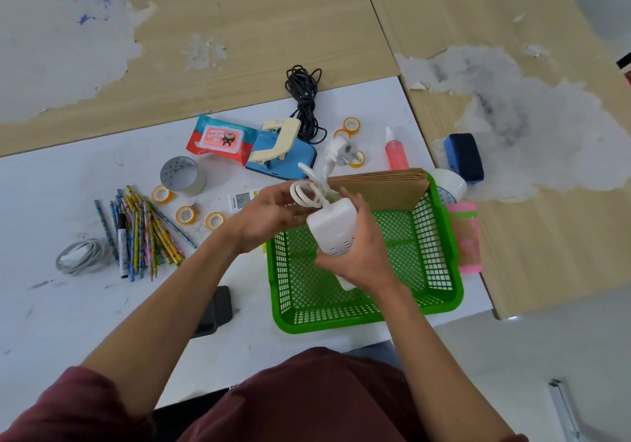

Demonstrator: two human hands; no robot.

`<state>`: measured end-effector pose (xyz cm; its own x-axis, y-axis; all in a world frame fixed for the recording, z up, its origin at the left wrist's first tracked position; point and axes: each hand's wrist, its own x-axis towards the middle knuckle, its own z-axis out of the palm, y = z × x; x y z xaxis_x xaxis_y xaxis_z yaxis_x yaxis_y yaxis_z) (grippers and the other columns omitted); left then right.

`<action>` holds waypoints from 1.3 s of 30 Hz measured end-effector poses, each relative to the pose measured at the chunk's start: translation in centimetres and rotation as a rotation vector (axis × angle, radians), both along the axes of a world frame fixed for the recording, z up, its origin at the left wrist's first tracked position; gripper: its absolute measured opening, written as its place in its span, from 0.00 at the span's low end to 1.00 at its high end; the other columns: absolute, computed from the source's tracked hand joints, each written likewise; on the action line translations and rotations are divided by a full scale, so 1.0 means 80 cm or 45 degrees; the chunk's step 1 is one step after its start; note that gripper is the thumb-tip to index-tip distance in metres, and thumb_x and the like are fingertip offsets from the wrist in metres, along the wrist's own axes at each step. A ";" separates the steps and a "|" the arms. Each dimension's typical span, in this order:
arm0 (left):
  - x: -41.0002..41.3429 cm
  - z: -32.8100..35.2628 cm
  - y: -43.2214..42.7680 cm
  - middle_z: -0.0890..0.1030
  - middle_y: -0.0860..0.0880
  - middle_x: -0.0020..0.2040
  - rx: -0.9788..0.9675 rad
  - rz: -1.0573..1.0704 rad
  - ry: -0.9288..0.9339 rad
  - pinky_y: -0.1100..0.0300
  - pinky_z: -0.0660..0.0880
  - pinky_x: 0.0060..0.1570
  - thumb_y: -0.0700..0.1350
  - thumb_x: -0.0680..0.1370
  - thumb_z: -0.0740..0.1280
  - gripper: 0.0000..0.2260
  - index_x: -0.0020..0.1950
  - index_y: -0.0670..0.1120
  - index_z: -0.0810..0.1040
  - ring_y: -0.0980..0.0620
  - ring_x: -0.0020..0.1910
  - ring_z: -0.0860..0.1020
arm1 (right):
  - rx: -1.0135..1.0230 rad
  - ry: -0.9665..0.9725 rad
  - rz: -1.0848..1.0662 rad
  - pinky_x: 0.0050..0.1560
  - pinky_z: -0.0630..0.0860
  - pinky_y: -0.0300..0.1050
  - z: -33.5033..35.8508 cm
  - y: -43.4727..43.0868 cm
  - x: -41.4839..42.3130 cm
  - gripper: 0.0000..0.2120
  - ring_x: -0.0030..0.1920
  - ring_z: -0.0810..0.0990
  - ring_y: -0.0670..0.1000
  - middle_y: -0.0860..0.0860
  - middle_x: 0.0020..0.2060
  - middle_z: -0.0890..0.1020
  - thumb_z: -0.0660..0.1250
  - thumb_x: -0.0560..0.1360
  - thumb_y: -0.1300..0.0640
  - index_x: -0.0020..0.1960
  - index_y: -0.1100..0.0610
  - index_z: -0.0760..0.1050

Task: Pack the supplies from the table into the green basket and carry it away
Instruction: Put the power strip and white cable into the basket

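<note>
A green mesh basket (440, 270) stands on the white table, with a stack of brown paper (379, 187) leaning against its far wall. Above the basket my right hand (362, 253) grips a white power strip (333, 226). My left hand (269, 216) holds the strip's coiled white cord (307, 194), and the plug (341, 149) sticks up beyond it. Still on the table are a bundle of pencils (146, 233), several small tape rolls (186, 214), a grey tape roll (182, 175), a wipes pack (222, 139), a hole punch (276, 147), a black cable (304, 100) and a pink spray bottle (396, 151).
A white cable (82, 257) and a black marker (122, 243) lie at the left. A black phone (215, 311) sits near the front edge. A blue eraser block (464, 156), a white tape roll (450, 185) and a pink packet (466, 236) are right of the basket.
</note>
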<state>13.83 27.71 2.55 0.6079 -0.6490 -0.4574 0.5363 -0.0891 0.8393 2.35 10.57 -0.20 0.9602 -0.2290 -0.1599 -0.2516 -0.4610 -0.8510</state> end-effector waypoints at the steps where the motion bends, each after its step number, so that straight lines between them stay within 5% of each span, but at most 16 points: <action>1: -0.001 0.002 0.004 0.79 0.41 0.64 -0.128 0.035 0.233 0.50 0.77 0.62 0.24 0.75 0.53 0.24 0.66 0.39 0.75 0.44 0.64 0.78 | -0.044 -0.019 0.016 0.56 0.78 0.60 0.002 -0.003 0.001 0.54 0.61 0.74 0.53 0.48 0.67 0.71 0.81 0.56 0.47 0.76 0.41 0.57; 4: 0.007 -0.003 0.014 0.73 0.34 0.69 -0.350 0.133 0.717 0.40 0.67 0.70 0.49 0.81 0.53 0.24 0.71 0.36 0.72 0.35 0.68 0.72 | -0.250 -0.089 0.082 0.58 0.76 0.57 0.009 -0.010 0.003 0.52 0.61 0.73 0.49 0.46 0.65 0.72 0.81 0.57 0.48 0.75 0.48 0.60; 6: 0.021 -0.008 0.015 0.74 0.34 0.68 -0.231 0.059 0.730 0.36 0.67 0.68 0.71 0.75 0.54 0.41 0.70 0.37 0.73 0.34 0.68 0.72 | -0.457 -0.096 0.195 0.60 0.72 0.57 0.008 -0.013 0.001 0.48 0.64 0.70 0.52 0.46 0.69 0.69 0.80 0.57 0.48 0.72 0.49 0.61; 8: 0.038 -0.003 0.010 0.80 0.37 0.61 0.073 -0.096 0.586 0.39 0.74 0.60 0.77 0.69 0.54 0.46 0.63 0.38 0.77 0.36 0.60 0.78 | -0.675 -0.076 0.300 0.58 0.69 0.56 0.002 -0.014 -0.002 0.45 0.64 0.68 0.55 0.48 0.73 0.65 0.80 0.57 0.48 0.69 0.49 0.62; 12: 0.051 0.007 -0.004 0.81 0.41 0.49 0.419 -0.345 0.365 0.45 0.79 0.52 0.53 0.72 0.71 0.16 0.52 0.43 0.78 0.45 0.44 0.80 | -0.769 0.021 0.290 0.55 0.68 0.52 -0.010 -0.017 -0.007 0.45 0.60 0.71 0.56 0.51 0.67 0.69 0.80 0.57 0.48 0.70 0.50 0.64; 15: 0.046 0.000 -0.012 0.79 0.41 0.50 0.449 -0.345 0.359 0.51 0.81 0.38 0.37 0.65 0.67 0.24 0.62 0.45 0.71 0.45 0.41 0.81 | -0.680 0.190 0.333 0.56 0.67 0.51 -0.015 -0.016 -0.010 0.47 0.58 0.73 0.55 0.50 0.61 0.72 0.78 0.58 0.46 0.71 0.47 0.59; 17: 0.041 -0.010 -0.011 0.78 0.40 0.55 0.542 -0.374 0.265 0.49 0.81 0.39 0.34 0.64 0.66 0.32 0.68 0.46 0.67 0.43 0.45 0.81 | -0.612 0.311 0.362 0.59 0.70 0.54 -0.016 -0.011 -0.013 0.48 0.58 0.74 0.56 0.50 0.60 0.74 0.77 0.58 0.44 0.72 0.45 0.56; 21: 0.038 -0.019 -0.006 0.78 0.44 0.59 0.653 -0.515 -0.025 0.54 0.82 0.38 0.28 0.73 0.64 0.27 0.69 0.47 0.67 0.43 0.51 0.82 | -0.516 0.404 0.357 0.54 0.75 0.54 -0.008 -0.001 -0.010 0.46 0.53 0.76 0.55 0.50 0.55 0.76 0.78 0.58 0.43 0.70 0.45 0.58; 28: 0.047 -0.007 -0.007 0.76 0.54 0.51 0.707 -0.804 -0.628 0.63 0.72 0.45 0.34 0.73 0.70 0.21 0.62 0.50 0.71 0.54 0.50 0.75 | -0.477 0.379 0.312 0.54 0.76 0.54 -0.003 0.015 -0.011 0.45 0.54 0.77 0.55 0.49 0.57 0.77 0.78 0.58 0.43 0.69 0.47 0.60; 32: 0.051 -0.004 -0.011 0.79 0.52 0.54 0.591 -0.760 -0.834 0.56 0.77 0.47 0.38 0.75 0.72 0.21 0.64 0.50 0.70 0.55 0.50 0.77 | -0.474 0.319 0.223 0.49 0.76 0.51 0.007 0.020 -0.011 0.43 0.49 0.78 0.55 0.48 0.52 0.78 0.78 0.57 0.44 0.66 0.47 0.61; 35: 0.053 -0.003 -0.022 0.80 0.52 0.58 0.493 -0.656 -0.987 0.46 0.79 0.50 0.42 0.76 0.71 0.19 0.64 0.53 0.69 0.52 0.51 0.80 | -0.193 0.350 0.063 0.46 0.77 0.49 0.013 0.025 -0.007 0.39 0.47 0.78 0.52 0.45 0.50 0.78 0.78 0.58 0.46 0.63 0.44 0.63; 39: 0.062 0.009 -0.051 0.78 0.56 0.58 0.612 -0.755 -1.184 0.47 0.78 0.48 0.41 0.73 0.68 0.26 0.68 0.58 0.66 0.51 0.51 0.79 | 0.329 0.389 -0.181 0.48 0.79 0.45 0.005 0.035 0.000 0.35 0.52 0.79 0.44 0.40 0.52 0.79 0.82 0.61 0.50 0.61 0.46 0.67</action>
